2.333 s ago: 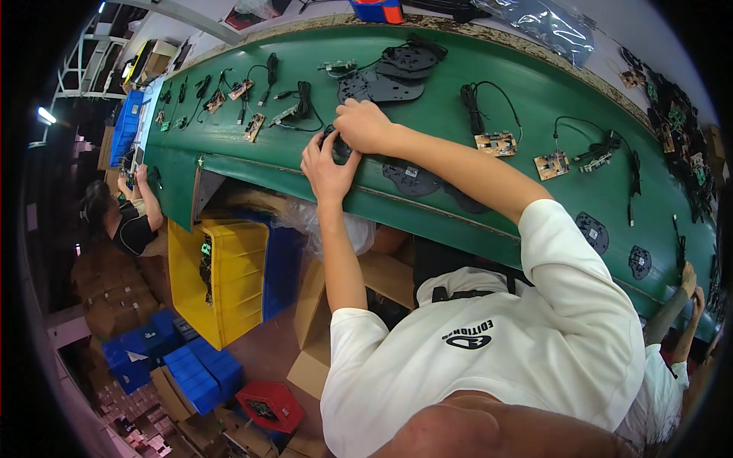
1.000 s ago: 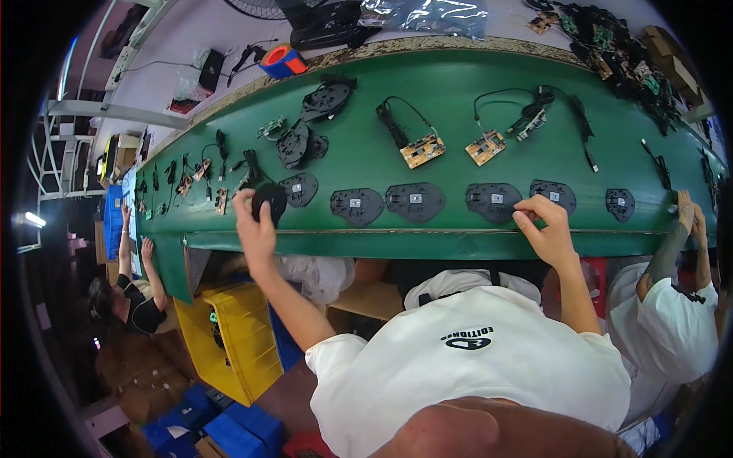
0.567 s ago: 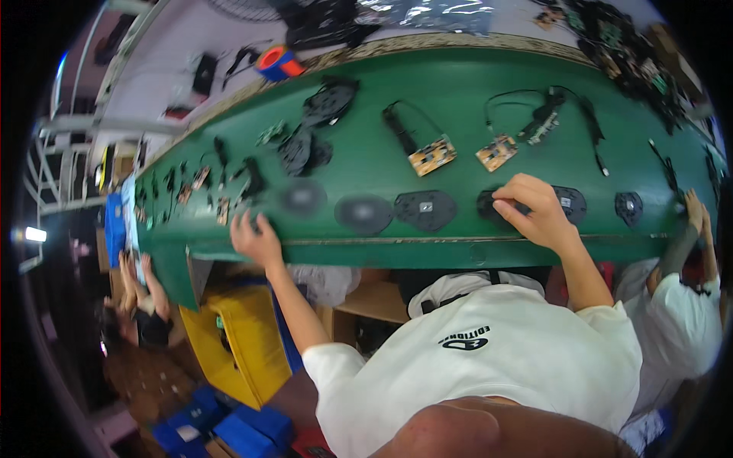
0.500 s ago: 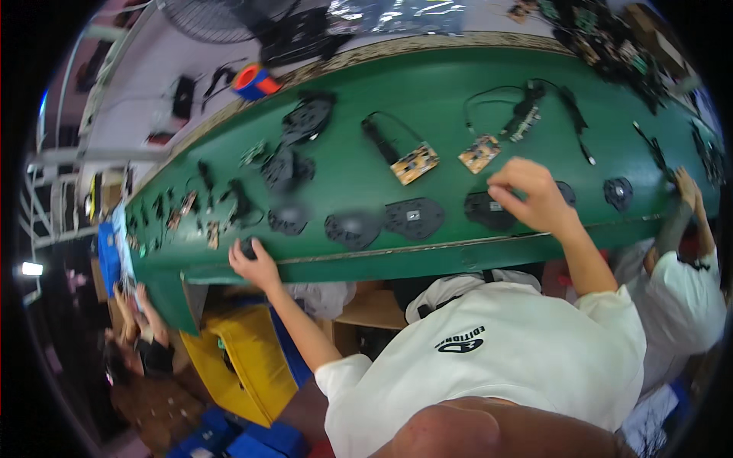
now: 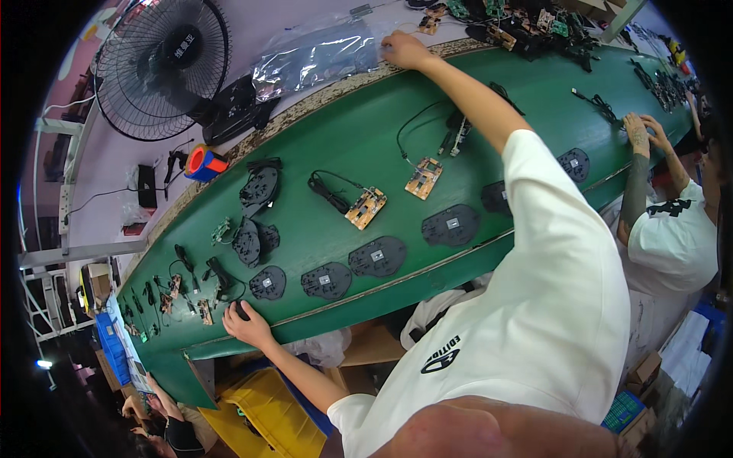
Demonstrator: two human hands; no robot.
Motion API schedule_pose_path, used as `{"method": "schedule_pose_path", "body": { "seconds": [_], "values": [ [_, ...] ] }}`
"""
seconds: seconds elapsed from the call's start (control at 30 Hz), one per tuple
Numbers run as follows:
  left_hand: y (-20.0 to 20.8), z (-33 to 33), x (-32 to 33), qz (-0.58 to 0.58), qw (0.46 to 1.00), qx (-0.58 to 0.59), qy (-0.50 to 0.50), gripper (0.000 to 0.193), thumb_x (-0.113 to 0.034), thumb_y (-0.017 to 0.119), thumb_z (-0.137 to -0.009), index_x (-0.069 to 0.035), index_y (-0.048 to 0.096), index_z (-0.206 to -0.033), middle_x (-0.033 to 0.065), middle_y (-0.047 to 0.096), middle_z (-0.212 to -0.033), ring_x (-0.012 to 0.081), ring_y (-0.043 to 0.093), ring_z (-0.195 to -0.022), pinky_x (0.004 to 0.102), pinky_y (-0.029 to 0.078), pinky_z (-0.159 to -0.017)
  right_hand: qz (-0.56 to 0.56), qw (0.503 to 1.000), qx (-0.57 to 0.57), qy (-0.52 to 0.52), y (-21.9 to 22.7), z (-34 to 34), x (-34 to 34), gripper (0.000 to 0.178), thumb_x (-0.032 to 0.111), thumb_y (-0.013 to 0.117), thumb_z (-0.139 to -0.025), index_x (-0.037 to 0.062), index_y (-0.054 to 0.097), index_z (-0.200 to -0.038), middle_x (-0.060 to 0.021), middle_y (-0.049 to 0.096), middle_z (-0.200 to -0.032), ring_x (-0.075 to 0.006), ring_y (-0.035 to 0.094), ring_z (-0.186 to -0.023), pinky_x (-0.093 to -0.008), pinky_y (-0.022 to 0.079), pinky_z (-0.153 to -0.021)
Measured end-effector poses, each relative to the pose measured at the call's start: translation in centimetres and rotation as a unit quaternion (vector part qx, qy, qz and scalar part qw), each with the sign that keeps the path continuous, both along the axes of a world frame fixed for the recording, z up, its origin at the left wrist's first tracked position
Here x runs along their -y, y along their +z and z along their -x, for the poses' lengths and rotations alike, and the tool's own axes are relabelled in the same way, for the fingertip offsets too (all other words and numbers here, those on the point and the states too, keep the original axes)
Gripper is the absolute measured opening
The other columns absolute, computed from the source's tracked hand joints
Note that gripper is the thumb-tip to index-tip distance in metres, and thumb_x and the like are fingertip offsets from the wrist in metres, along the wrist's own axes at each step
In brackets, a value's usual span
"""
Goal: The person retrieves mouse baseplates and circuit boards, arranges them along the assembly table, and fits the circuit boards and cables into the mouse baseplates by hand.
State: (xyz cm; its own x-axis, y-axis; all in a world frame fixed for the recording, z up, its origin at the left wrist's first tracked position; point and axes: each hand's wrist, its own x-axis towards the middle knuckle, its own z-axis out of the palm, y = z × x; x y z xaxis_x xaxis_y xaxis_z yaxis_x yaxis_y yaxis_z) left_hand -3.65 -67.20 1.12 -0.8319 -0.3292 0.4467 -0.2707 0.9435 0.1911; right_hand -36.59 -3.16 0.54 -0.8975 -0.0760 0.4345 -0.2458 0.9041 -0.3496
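Where the clear bag (image 5: pixel 317 61) ends, right hand (image 5: pixel 405 50) reaches.

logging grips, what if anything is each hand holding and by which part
Left hand: seemingly a small black rounded piece, between thumb and fingers; which part is unclear. Right hand, beside a clear plastic bag: any hold unclear.

- The left hand (image 5: pixel 248 327) hides most of the small black part (image 5: pixel 242 310) between its fingers.
- At the right hand (image 5: pixel 403 51), fingertip contact with the clear bag (image 5: pixel 321 57) is too fine to read from here; perhaps they touch.
- The white sleeve (image 5: pixel 546 191) covers part of a dark plate (image 5: pixel 495 198).
- The upper edge cuts off the fan (image 5: pixel 164 65) and the heap of boards (image 5: pixel 531 30).
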Motion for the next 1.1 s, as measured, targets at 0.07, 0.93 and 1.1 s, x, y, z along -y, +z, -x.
{"method": "schedule_pose_path", "body": {
  "seconds": [0.07,0.93,1.1],
  "values": [
    [0.3,-0.3,0.3,0.010,1.000,-0.005,-0.004,0.036,-0.034,0.061,-0.096,-0.003,0.067,-0.115,0.0184,0.060,-0.128,0.0392,0.046,-0.128,0.0511,0.038,-0.106,-0.001,1.000,0.019,-0.011,0.1,0.4,0.8,0.033,0.031,0.064,-0.087,0.0056,0.069,-0.108,-0.0200,0.066,-0.102,-0.0381,0.061,-0.105,-0.0464,0.049,-0.092],
    [0.7,0.1,0.4,0.036,0.999,-0.037,-0.012,0.032,-0.033,0.068,-0.091,-0.007,0.071,-0.109,0.0144,0.065,-0.117,0.0357,0.053,-0.116,0.0471,0.042,-0.101,-0.026,0.999,0.036,0.008,1.5,-1.1,0.5,0.026,0.027,0.065,-0.085,0.0077,0.071,-0.101,-0.0151,0.068,-0.104,-0.0372,0.064,-0.101,-0.0472,0.052,-0.087],
    [0.0,-0.5,1.2,0.035,0.998,-0.045,-0.019,0.031,-0.032,0.070,-0.088,-0.007,0.071,-0.106,0.0144,0.065,-0.118,0.0367,0.054,-0.115,0.0480,0.044,-0.098,-0.054,0.998,-0.010,0.001,1.6,-1.0,1.7,0.026,0.029,0.063,-0.087,0.0077,0.072,-0.100,-0.0157,0.068,-0.107,-0.0378,0.063,-0.103,-0.0485,0.052,-0.088]
  ]
}}
